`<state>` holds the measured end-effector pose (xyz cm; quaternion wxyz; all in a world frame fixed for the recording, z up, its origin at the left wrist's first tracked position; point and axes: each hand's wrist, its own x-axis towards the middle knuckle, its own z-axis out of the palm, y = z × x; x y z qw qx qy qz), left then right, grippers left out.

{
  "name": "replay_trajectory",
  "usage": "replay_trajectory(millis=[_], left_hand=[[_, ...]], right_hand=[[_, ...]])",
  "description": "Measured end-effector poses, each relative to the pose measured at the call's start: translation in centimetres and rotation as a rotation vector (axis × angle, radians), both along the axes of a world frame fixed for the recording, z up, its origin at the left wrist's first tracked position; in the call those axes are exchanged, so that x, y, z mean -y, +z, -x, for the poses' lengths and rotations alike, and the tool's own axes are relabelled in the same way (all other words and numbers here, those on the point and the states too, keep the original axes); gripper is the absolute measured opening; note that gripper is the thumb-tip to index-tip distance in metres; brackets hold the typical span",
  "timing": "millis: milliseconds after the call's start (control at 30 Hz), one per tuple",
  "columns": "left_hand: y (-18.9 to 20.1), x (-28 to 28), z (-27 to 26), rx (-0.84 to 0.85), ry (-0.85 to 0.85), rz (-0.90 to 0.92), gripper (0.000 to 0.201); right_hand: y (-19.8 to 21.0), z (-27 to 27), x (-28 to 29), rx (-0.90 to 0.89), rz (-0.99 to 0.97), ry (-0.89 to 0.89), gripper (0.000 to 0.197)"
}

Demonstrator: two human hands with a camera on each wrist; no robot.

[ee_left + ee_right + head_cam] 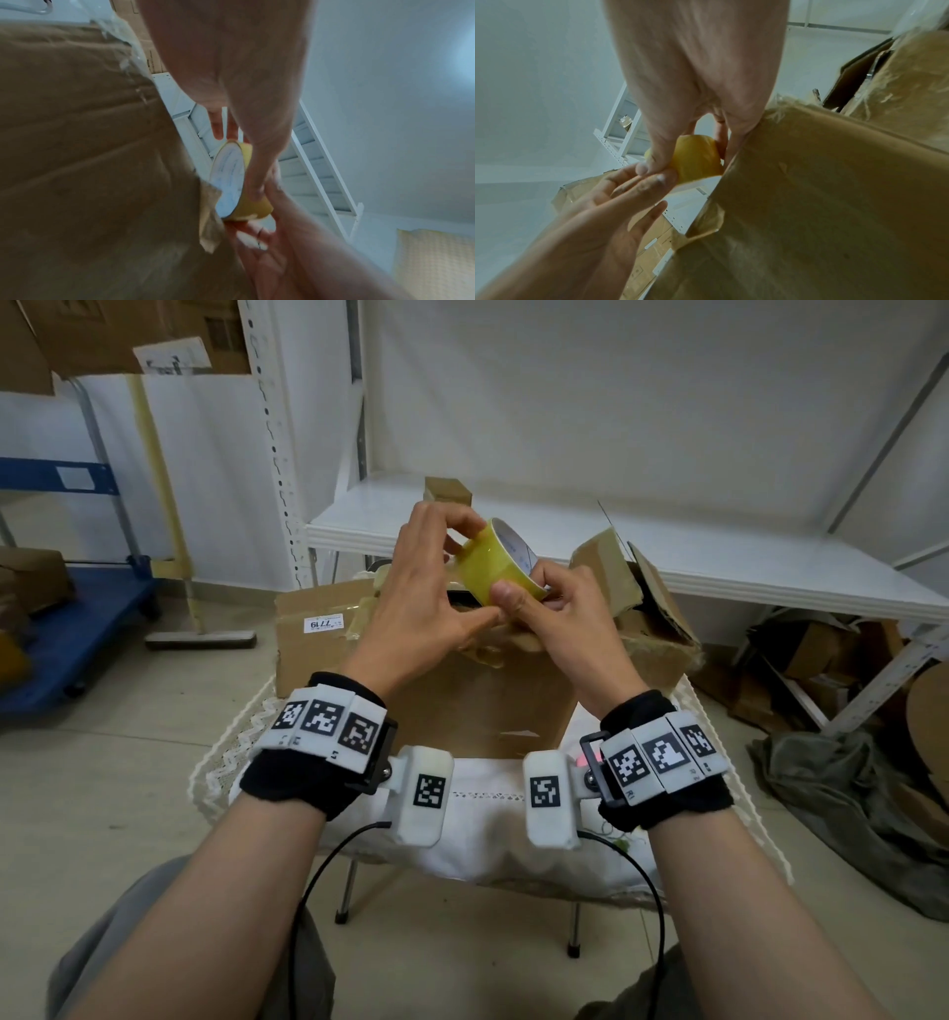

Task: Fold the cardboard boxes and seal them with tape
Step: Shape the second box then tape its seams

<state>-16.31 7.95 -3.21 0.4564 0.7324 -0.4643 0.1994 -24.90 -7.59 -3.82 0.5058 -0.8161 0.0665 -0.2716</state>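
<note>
Step in hand: both hands are working the tape roll (500, 559) above the cardboard box (462, 690), apparently hunting for the free end.
Left hand (429, 593): it is cradling the roll's far rim with curled fingertips, while its thumb is reaching toward the right thumb.
Right hand (552, 618): it is pinching the roll's near rim, thumb pressing on the yellow outer wrap.
Tape roll: it is being held clear of the box, between the two hands, tilted with its white core facing away.
Cardboard box: it is sitting below the hands on the cloth-covered desk (493, 809), its top flaps ragged and not yet sealed.
Advice: the left hand should be steadying the roll while a right nail is scraping for the seam; peeling slowly should be avoiding a split strip.
Risk: the wrap looks glossy, so the end may be lying hard to see.
</note>
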Motion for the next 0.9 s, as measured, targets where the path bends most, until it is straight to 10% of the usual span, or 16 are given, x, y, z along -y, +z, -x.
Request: replay_trajectory(millis=[200, 900], left_hand=[[0.9, -2.0, -0.6, -0.002, 0.052, 0.201, 0.021], [0.5, -2.6, -1.0, 0.11, 0.145, 0.117, 0.008]], right_hand=[[0.1, 0.0, -0.3, 0.027, -0.02, -0.005, 0.043], [0.2, 0.1, -0.8, 0.005, 0.018, 0.014, 0.033]])
